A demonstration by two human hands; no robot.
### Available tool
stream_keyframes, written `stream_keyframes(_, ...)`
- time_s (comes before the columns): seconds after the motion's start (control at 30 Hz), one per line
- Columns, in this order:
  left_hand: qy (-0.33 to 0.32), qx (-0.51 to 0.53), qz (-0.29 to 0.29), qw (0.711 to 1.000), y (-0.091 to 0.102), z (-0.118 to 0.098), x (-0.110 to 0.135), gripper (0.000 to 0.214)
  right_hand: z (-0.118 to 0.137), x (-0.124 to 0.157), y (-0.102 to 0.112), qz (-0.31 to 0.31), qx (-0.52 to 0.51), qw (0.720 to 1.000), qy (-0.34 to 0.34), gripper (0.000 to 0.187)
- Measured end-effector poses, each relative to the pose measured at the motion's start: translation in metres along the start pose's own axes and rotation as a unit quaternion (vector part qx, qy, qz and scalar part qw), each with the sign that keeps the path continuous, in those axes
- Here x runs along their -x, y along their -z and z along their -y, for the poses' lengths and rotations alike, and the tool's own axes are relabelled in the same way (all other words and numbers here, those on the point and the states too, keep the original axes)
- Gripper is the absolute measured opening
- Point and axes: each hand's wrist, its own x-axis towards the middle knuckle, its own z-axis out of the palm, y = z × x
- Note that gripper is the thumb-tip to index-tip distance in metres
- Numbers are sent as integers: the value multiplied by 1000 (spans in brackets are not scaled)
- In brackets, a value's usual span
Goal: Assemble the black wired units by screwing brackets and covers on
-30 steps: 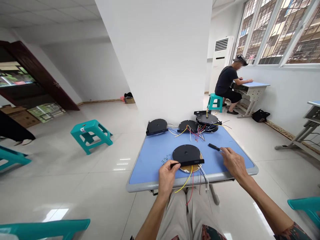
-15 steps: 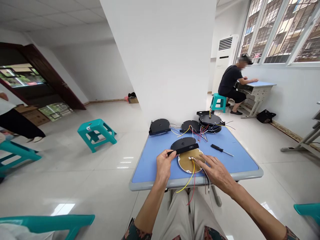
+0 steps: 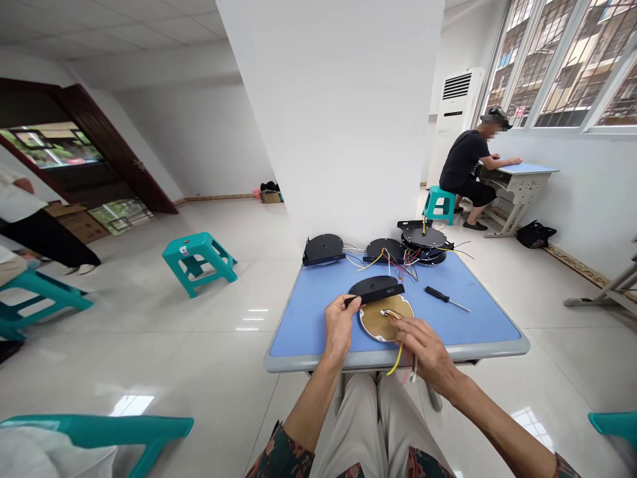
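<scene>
My left hand (image 3: pixel 340 326) is closed on the left end of a raised strip along the edge of a black round plate (image 3: pixel 373 285), which is tilted up. Just in front of that plate, a tan disc (image 3: pixel 372 322) with a pale rim lies near the table's front edge. Wires come out of a small white connector (image 3: pixel 384 313) at the disc's middle. My right hand (image 3: pixel 423 348) has its fingers closed round the bundle of wires. A yellow wire (image 3: pixel 395 360) and blurred red and white ends hang below the fingers.
A screwdriver (image 3: pixel 446 299) lies right of the plate on the blue table (image 3: pixel 308 318). Along the back are black round plates (image 3: pixel 323 249) and a stack of them (image 3: pixel 424 237) with loose wires. Teal stools (image 3: pixel 199 259) stand about. Another person (image 3: pixel 468 159) sits at a desk.
My right hand has closed round the wires, which were spread out before, and drawn them together toward the right. My left hand keeps its hold on the black plate. The view has shifted slightly left.
</scene>
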Motion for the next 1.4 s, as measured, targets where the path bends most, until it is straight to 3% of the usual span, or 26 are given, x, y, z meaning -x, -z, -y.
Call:
stream_keyframes(0.1,-5,4,-9,1000,-2,5,-8,31,-6,2,10,-92,-95,973,-192,17)
stream_keyframes(0.2,-15,-5,-19,1000,-6,12,-18,32,-14,-7,16,-132,-246,889,-363,25)
stream_keyframes(0.3,-29,-33,-24,999,-9,20,-25,28,-22,-15,16,-174,-369,799,-443,36)
stream_keyframes(0.43,-55,-102,-23,993,-9,27,-32,20,-26,-17,12,-215,-423,742,-473,38)
stream_keyframes(0.6,-95,-233,-5,968,-3,24,-32,4,-24,-13,13,-227,-450,709,-493,36)
stream_keyframes(0.77,-144,-328,27,933,-4,10,-16,20,-28,-9,14,-234,-488,680,-494,33)
stream_keyframes(0.87,-216,-395,67,890,-8,5,-1,36,-30,-9,13,-235,-502,680,-481,31)
stream_keyframes(0.97,-275,-450,170,832,-13,4,7,45,-29,-14,13,-231,-512,685,-464,29)
stream_keyframes(1.07,-234,-448,256,824,-16,7,2,47,-27,-21,14,-228,-510,697,-450,28)
stream_keyframes(1.17,-197,-444,296,823,-18,10,-9,38,-27,-27,13,-230,-512,698,-445,29)
stream_keyframes(1.4,-213,-484,336,779,-25,7,-20,24,-39,-35,6,-259,-548,654,-453,30)
